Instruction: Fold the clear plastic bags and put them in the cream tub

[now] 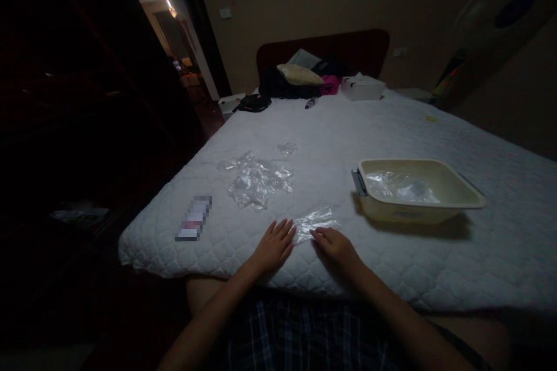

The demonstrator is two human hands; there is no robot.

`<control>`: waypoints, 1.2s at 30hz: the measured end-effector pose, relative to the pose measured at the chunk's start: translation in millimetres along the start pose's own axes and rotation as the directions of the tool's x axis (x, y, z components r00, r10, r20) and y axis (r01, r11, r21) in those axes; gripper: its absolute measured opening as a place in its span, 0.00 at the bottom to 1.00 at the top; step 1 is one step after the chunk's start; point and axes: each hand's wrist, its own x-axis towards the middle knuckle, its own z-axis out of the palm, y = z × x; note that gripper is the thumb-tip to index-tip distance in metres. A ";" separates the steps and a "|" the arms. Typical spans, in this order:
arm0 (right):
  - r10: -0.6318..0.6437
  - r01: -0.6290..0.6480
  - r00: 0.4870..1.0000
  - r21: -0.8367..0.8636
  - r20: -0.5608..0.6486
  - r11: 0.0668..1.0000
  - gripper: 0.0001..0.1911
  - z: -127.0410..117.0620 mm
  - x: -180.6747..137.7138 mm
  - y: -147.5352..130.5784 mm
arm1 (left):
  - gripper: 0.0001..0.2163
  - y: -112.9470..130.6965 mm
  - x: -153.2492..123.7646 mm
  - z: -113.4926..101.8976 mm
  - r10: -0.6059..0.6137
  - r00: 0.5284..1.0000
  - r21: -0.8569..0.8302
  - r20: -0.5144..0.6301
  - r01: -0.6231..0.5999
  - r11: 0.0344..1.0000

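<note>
One cream tub (422, 211), clear plastic inside. One clear plastic bag (317, 220), lying left of the tub. Left hand (274, 245): at the bag's far edge from the tub, open, fingers spread, palm down. Right hand (336, 248): between bag and tub, fingers curled at the plastic; cannot tell whether pinching. One heap of clear bags (259, 179), farther left of the tub.

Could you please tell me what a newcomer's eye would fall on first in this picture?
Probably the pale tub on the right side of the white quilted bed, with clear plastic inside it. Next might come the shiny heap of crumpled clear plastic left of centre, then the clear plastic piece by the left hand and right hand.
</note>
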 end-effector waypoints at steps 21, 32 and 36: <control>0.258 -0.280 0.960 0.414 0.110 0.866 0.08 15.6 -1.2 16.2 | 0.13 -20.4 9.9 -10.6 0.208 0.921 -0.066 -0.329 -0.243 0.968; 0.239 -0.219 0.971 0.376 -0.006 0.900 0.15 15.4 -5.0 6.8 | 0.13 -5.1 16.2 14.4 0.009 0.954 -0.321 -0.301 -0.110 0.941; 0.157 -0.153 0.988 0.235 0.001 0.960 0.15 14.7 -4.5 4.3 | 0.12 -2.0 15.1 11.6 -0.045 0.958 -0.383 -0.283 -0.070 0.921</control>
